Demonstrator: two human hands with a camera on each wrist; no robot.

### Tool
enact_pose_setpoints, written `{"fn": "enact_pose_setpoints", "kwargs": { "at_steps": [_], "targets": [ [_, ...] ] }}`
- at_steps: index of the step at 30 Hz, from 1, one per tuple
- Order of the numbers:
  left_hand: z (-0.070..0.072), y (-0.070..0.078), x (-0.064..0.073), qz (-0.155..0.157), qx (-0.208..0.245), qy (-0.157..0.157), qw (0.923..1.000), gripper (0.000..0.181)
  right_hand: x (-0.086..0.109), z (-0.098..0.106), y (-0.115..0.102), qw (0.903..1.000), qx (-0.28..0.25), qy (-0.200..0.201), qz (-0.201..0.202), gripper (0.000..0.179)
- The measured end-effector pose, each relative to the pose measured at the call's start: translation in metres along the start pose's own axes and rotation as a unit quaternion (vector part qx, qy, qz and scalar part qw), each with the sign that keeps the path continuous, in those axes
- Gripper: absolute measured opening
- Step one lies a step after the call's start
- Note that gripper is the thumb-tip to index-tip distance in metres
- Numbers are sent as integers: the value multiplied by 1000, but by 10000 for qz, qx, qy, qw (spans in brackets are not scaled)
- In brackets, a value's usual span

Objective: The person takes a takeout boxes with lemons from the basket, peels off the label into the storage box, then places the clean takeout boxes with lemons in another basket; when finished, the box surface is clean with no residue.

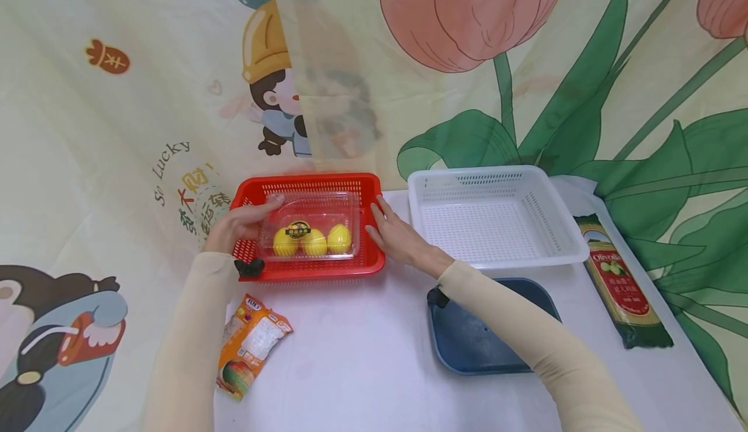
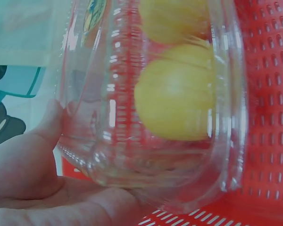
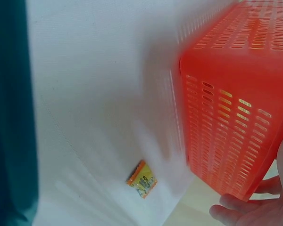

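A clear plastic box [image 1: 308,201] of several yellow fruits [image 2: 179,94] is in the red basket [image 1: 315,270], tilted in the left wrist view. My left hand [image 1: 244,221] grips its left end, thumb at the side and fingers beneath. At the basket's right end, my right hand [image 1: 403,237] touches the rim with extended fingers. The right wrist view shows those fingers [image 3: 226,209] near a corner of the slotted red wall; part of this hand is cut off by the frame.
A white basket [image 1: 497,260] stands at the right, with a dark blue tray [image 1: 467,347] before it, partly under my right sleeve. A green-and-red packet [image 1: 622,282] lies far right; an orange bag [image 1: 248,347] lies front left. The right wrist view has a small yellow packet [image 3: 142,179].
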State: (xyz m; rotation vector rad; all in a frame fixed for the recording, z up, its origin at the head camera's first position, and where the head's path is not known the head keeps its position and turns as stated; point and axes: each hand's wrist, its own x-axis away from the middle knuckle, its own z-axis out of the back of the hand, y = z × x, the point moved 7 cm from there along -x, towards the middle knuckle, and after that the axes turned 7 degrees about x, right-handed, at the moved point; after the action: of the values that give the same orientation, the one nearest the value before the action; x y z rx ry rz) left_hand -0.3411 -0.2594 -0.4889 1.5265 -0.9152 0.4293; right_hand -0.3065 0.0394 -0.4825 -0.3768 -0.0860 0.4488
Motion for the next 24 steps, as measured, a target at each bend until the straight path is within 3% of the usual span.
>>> {"fn": "enact_pose_setpoints", "kwargs": {
  "at_steps": [4, 11, 18, 24],
  "targets": [
    [0, 2, 0, -130, -79, 43, 9999, 76, 0, -1, 0, 10000, -6, -15, 10, 72],
    [5, 5, -1, -345, -222, 509, 9979, 71, -1, 0, 0, 10000, -21, 18, 53, 70],
    [5, 10, 1, -468, -486, 632, 9957, 86, 0, 1, -1, 10000, -62, 26, 43, 71],
    [4, 14, 7, -506, -394, 753, 9951, 80, 1, 1, -1, 10000, -51, -14, 11, 73]
  ]
}}
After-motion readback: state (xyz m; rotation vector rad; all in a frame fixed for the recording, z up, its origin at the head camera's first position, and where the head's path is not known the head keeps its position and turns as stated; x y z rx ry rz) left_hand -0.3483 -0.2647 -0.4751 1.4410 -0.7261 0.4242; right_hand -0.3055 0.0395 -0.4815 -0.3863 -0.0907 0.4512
